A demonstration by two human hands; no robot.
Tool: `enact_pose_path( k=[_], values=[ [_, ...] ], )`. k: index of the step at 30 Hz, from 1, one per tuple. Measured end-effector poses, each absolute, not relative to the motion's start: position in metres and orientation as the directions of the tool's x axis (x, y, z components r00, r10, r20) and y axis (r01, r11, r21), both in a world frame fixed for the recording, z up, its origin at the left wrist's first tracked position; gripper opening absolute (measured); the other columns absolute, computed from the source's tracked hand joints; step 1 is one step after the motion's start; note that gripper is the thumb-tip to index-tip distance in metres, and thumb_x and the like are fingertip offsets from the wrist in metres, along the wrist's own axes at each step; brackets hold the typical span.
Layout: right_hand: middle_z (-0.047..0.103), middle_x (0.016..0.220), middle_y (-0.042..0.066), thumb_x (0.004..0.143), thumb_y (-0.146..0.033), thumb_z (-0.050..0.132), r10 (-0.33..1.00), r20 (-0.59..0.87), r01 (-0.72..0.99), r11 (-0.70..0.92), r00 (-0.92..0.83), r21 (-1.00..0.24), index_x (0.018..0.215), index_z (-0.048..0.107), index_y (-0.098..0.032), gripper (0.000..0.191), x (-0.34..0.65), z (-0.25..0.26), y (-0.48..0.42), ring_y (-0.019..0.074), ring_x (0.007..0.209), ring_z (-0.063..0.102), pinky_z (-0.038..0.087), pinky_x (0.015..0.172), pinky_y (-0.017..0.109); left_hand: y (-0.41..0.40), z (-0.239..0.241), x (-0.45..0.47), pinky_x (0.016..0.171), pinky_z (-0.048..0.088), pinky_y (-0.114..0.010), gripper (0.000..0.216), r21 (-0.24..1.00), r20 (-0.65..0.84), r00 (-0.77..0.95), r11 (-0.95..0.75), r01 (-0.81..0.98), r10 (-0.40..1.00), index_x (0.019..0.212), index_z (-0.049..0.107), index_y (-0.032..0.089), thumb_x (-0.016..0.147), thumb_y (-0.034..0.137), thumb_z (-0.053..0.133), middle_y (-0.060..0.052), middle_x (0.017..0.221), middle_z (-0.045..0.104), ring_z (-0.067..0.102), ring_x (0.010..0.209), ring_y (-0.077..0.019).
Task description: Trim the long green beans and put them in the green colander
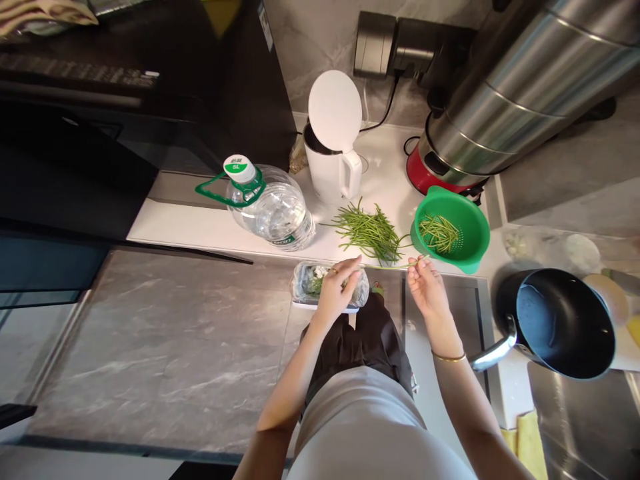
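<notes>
A thin green vegetable stem [387, 267] stretches sideways between my two hands at the counter's front edge. My left hand [341, 285] is closed at the stem's left end, above a small bin [299, 283] lined with clear plastic and holding green and whitish scraps. My right hand [428, 288], a gold bangle on its wrist, pinches the right end between thumb and fingers. Just beyond the hands lies a loose pile of green stems [367, 230]. To its right stands a green colander [473, 230] with short cut pieces [439, 233] inside.
A large water bottle [275, 203] stands left of the pile. Behind it is a white electric kettle [327, 175], lid raised. A tall steel appliance with a red base [425, 170] stands at the back right. A black pan [565, 323] sits far right, handle pointing toward me.
</notes>
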State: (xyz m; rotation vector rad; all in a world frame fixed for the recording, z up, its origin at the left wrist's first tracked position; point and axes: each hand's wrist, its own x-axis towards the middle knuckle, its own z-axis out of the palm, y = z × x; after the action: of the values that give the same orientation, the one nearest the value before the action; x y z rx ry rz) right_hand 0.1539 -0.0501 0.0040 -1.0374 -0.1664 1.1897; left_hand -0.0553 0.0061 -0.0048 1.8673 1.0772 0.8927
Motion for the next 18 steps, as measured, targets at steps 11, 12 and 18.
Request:
enact_pose_path(
  k=[11, 12, 18],
  values=[
    [0.071, 0.095, 0.004, 0.082, -0.021, 0.059, 0.914, 0.048, 0.064, 0.024, 0.402, -0.998, 0.092, 0.061, -0.022, 0.010, 0.114, 0.009, -0.068, 0.0166, 0.083, 0.069, 0.057, 0.079, 0.032, 0.010, -0.015, -0.037, 0.073, 0.047, -0.028, 0.019, 0.796, 0.105, 0.317, -0.271, 0.541, 0.943, 0.089, 0.067, 0.017, 0.086, 0.021, 0.049, -0.006, 0.080, 0.068, 0.060, 0.072, -0.0154],
    [0.071, 0.098, 0.004, 0.083, -0.020, 0.058, 0.937, 0.116, 0.208, 0.048, 0.330, -0.977, 0.094, 0.062, -0.023, 0.012, 0.109, 0.006, -0.071, 0.0177, 0.088, 0.068, 0.055, 0.083, 0.034, 0.009, -0.015, -0.035, 0.069, 0.047, -0.026, 0.019, 0.814, 0.067, 0.302, -0.227, 0.534, 0.951, 0.088, 0.067, 0.017, 0.086, 0.021, 0.049, -0.005, 0.079, 0.068, 0.059, 0.069, -0.0144],
    [0.070, 0.103, 0.004, 0.087, -0.017, 0.049, 0.958, 0.245, 0.556, 0.122, 0.152, -0.822, 0.101, 0.062, -0.024, 0.020, 0.097, -0.013, -0.068, 0.0178, 0.096, 0.065, 0.052, 0.088, 0.033, 0.004, -0.007, -0.032, 0.067, 0.046, -0.024, 0.018, 0.885, -0.009, 0.348, -0.154, 0.440, 0.937, 0.088, 0.066, 0.017, 0.086, 0.022, 0.049, -0.004, 0.081, 0.069, 0.060, 0.067, -0.0130]
  ],
)
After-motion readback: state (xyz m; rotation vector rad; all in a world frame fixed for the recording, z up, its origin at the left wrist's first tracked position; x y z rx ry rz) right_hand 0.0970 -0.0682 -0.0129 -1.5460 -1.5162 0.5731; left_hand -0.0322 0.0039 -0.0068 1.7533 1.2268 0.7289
